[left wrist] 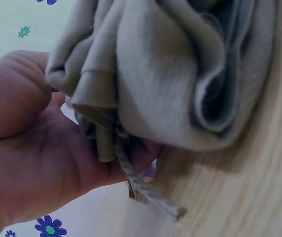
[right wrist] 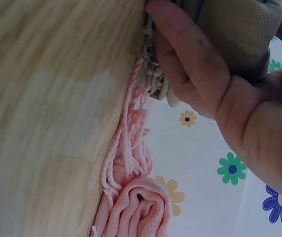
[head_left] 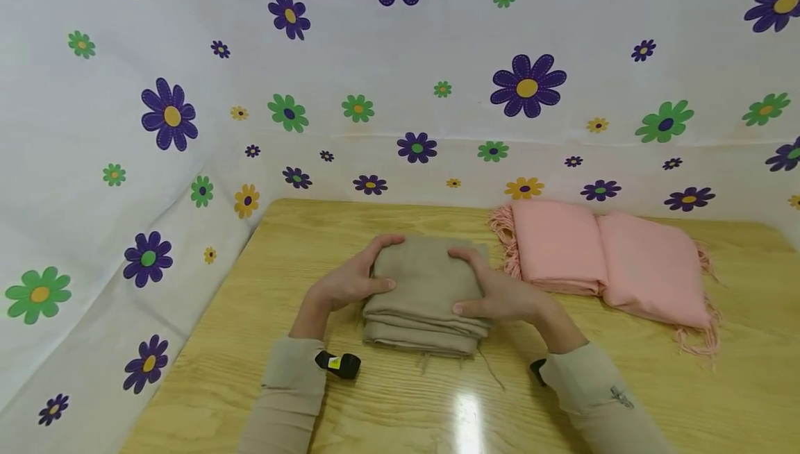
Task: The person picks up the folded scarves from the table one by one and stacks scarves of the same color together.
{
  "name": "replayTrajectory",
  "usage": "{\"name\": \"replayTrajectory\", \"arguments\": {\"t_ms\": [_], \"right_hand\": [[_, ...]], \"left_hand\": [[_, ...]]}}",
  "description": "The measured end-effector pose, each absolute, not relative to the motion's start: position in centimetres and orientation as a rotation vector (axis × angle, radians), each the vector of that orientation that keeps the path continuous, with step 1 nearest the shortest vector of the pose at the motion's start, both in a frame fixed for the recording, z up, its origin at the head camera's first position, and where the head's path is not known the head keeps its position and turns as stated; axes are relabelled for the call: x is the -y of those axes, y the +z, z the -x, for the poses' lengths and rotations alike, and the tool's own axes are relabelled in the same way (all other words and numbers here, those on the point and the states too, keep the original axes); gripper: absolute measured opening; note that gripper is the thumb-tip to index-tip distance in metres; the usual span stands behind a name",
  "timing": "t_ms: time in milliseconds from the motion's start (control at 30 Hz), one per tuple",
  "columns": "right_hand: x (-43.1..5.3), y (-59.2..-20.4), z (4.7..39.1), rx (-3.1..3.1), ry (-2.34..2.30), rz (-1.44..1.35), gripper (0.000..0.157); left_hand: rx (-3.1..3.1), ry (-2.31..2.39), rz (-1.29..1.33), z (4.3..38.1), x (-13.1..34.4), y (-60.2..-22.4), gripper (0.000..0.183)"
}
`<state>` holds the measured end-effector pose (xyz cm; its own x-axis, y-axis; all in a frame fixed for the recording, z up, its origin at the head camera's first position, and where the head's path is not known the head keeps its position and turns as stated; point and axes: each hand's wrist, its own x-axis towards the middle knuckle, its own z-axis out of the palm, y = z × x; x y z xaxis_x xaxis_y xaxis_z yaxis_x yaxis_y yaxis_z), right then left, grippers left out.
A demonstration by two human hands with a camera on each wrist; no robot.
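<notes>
A folded khaki scarf (head_left: 428, 277) with loose fringe threads lies as a thick, layered stack on the wooden table. My left hand (head_left: 350, 280) grips its left side, the thumb lying over the top. On the other side my right hand (head_left: 503, 294) holds it likewise, thumb on top and fingers around the edge. In the left wrist view, the rolled layers of the scarf (left wrist: 160, 74) and a twisted tassel show beside the palm of the left hand (left wrist: 37, 148). Close up in the right wrist view, fingers of the right hand (right wrist: 239, 98) wrap the fringed edge of the scarf (right wrist: 234, 39).
Behind and to the right, a pink fringed scarf (head_left: 559, 246) lies in two folded sections. The wooden table (head_left: 250, 371) meets a white flowered cloth (head_left: 375, 44) at its back and left edges.
</notes>
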<state>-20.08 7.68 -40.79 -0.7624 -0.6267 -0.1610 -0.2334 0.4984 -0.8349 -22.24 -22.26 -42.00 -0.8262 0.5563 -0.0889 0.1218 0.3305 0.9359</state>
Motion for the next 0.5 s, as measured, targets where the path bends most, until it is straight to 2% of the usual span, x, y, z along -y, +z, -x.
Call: {"name": "replayTrajectory", "arguments": {"t_ms": [300,500], "right_hand": [[-7.6,-40.7,19.4,-2.469,-1.116,0.760,0.084],[-7.3,-40.0,18.4,-2.645,-1.002,0.584,0.084]], "left_hand": [[-2.214,1.478,-0.528,22.2,22.4,-42.4,0.074],[-2.342,1.369,-0.478,21.8,21.1,-41.6,0.075]]}}
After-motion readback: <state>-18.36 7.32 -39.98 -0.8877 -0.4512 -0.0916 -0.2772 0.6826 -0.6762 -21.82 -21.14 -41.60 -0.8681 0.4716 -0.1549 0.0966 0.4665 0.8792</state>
